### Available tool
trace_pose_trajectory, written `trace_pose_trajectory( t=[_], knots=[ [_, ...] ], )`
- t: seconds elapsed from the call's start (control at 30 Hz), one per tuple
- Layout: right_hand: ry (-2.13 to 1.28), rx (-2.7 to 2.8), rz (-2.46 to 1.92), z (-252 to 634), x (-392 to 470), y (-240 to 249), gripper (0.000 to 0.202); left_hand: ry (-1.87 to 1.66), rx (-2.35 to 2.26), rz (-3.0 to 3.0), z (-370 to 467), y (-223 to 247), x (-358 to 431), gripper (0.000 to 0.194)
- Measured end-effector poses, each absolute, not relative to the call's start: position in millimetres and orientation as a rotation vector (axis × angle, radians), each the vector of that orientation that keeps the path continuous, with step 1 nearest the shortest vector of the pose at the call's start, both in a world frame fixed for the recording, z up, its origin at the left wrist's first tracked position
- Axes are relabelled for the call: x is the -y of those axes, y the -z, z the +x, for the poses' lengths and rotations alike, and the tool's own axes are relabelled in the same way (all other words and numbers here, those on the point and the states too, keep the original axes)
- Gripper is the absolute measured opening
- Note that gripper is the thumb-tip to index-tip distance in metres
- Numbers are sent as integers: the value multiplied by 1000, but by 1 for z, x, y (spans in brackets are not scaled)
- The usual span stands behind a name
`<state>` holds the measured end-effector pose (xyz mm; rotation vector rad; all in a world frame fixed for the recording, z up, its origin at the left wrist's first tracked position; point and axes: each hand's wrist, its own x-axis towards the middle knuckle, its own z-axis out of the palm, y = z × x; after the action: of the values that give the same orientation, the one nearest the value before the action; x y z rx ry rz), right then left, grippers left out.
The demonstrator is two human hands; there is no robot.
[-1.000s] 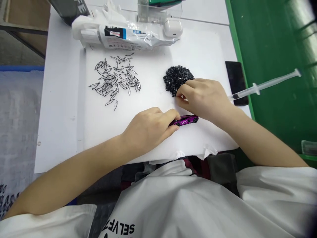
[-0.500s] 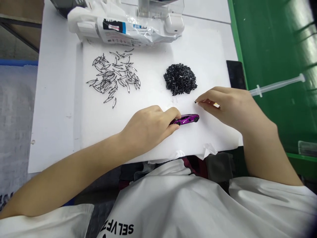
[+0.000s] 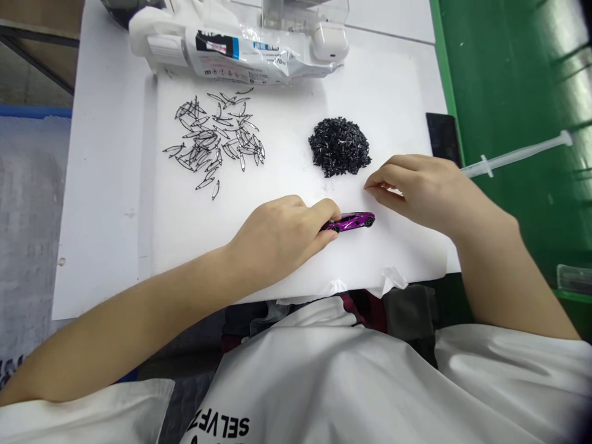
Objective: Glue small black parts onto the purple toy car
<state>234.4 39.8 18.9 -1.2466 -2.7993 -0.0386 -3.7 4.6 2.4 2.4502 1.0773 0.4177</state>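
Observation:
My left hand (image 3: 282, 237) pins the rear of a small purple toy car (image 3: 354, 221) against the white sheet (image 3: 287, 185), and the car's front points right. Just right of the car and a little above it is my right hand (image 3: 416, 188), its thumb and forefinger pinched together on a tiny black piece that barely shows. A heap of small black parts (image 3: 340, 146) lies just beyond the fingertips of that hand. Farther left on the sheet, several thin black leaf-shaped outlines (image 3: 215, 142) are scattered.
A clear syringe (image 3: 518, 154) lies to the right over the green surface (image 3: 509, 74), its near end hidden behind my right hand. A black phone (image 3: 443, 137) rests at the sheet's right edge. A plastic-wrapped tube (image 3: 231, 52) and a white earbud case (image 3: 329, 42) sit at the back.
My right hand left the black heap, drew back toward me and to the right with a tiny black piece pinched, then edged closer to the car. My left hand stayed on the car.

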Motion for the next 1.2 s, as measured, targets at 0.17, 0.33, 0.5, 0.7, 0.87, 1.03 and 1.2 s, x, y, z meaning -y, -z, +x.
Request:
trace_pose_trajectory(
  t=[0.17,0.33,0.5,0.7,0.87,1.03,1.2],
  knots=[
    [252,2480,-970,213,-5,-17,10,-424,-1072,2448,-3,-1,-5,19],
    [398,2454,-799,202,7,-3,15,-471,-1059,2441,-3,1,-4,19],
    [391,2492,-786,205,4,-1,15,-462,-1061,2435,-3,1,-4,20],
    [386,2475,-752,208,5,1,17,-462,-1070,2442,-2,1,-4,20],
    [381,2471,-712,207,5,2,21,-477,-1066,2440,-2,2,-4,20],
    [400,2492,-706,207,4,4,21,-449,-1071,2432,-3,2,-4,20],
    [343,2520,-670,212,2,3,21,-446,-1069,2440,-2,2,-4,19]
  ],
)
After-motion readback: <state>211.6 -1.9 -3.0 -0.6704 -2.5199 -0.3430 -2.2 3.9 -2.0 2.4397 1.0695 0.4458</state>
